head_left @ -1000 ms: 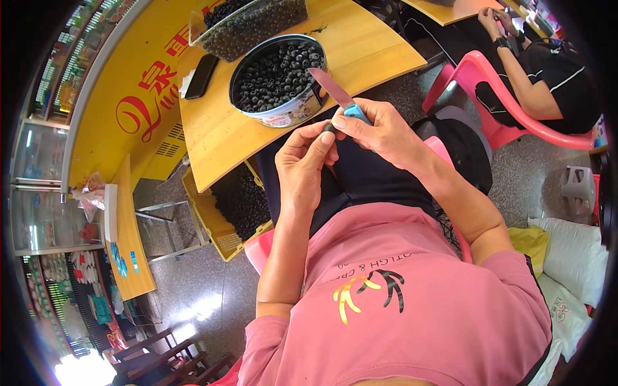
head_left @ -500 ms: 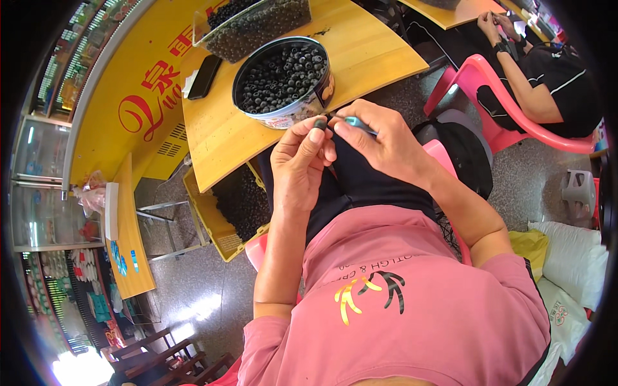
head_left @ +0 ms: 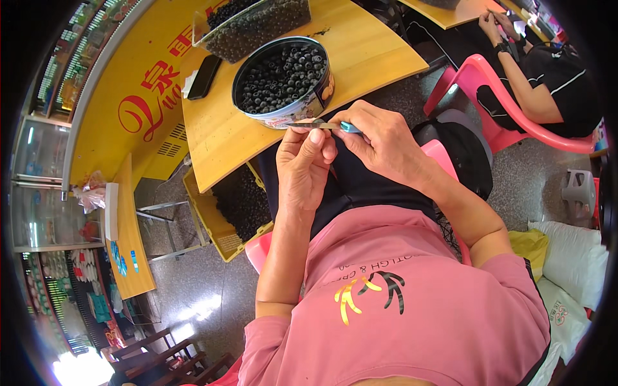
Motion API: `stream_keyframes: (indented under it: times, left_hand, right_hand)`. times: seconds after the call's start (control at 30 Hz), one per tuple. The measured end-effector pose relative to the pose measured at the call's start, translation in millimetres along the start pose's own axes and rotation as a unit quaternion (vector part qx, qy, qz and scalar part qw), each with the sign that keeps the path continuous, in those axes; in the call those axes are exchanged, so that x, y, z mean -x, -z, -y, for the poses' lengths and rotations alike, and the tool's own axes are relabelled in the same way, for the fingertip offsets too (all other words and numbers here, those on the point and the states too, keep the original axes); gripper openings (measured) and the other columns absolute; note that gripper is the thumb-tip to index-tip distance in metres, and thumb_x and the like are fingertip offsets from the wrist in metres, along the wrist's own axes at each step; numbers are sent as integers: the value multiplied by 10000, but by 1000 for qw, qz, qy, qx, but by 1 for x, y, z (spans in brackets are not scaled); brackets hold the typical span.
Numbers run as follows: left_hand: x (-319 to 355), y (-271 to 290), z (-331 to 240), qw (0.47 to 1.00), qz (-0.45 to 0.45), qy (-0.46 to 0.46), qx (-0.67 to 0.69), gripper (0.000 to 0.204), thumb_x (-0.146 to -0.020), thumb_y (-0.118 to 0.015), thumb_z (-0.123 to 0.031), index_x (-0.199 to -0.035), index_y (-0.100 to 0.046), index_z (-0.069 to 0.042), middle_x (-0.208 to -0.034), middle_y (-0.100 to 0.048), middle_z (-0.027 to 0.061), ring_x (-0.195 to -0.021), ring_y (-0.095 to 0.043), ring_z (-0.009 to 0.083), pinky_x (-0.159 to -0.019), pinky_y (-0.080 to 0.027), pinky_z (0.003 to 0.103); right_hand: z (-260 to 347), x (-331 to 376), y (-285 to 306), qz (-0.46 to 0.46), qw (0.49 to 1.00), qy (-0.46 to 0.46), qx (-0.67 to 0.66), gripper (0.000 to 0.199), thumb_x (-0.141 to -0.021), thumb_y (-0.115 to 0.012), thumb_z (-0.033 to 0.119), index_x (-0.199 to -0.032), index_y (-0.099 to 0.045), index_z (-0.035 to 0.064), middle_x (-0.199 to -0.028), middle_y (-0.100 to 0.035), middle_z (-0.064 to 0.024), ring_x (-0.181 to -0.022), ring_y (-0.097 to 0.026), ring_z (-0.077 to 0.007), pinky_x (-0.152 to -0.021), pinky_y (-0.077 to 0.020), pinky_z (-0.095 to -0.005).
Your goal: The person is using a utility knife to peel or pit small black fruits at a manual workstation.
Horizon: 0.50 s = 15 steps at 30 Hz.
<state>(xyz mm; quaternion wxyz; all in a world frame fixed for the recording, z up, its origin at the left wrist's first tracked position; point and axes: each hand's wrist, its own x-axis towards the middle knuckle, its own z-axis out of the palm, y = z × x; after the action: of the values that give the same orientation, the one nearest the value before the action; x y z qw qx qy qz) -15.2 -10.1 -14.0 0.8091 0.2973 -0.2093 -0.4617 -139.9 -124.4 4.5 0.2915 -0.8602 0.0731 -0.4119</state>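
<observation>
Just above centre frame, the knife (head_left: 313,125) now lies across the pinched fingertips of the left hand (head_left: 299,164), hiding the dark nut that showed there a moment ago. The right hand (head_left: 381,138) grips its handle (head_left: 349,127); blade work seems under way. The tub (head_left: 278,120) sits on the desk (head_left: 370,61), upper middle.
</observation>
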Motion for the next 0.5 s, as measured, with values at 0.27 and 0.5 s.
stream_keyframes:
  times: [0.27,0.5]
  left_hand:
    - [-2,2,5,1000,21,3,21,148,-906,-656,-96,-1030,-588,-51,-874,-617,52,-669,-530,133,-637,-441,257]
    - [-2,2,5,1000,13,-2,-3,156,-912,-648,-105,-1041,-590,-39,-816,-598,42,-645,-506,123,-613,-409,246]
  right_hand:
    - [-1,1,0,-5,1000,2,9,118,-878,-630,89,-968,-627,13,-802,-593,-117,-650,-602,-285,-563,-472,-354]
    - [-3,3,-4,-15,999,14,34,130,-879,-619,94,-991,-625,29,-795,-585,-121,-682,-607,-311,-589,-481,-385]
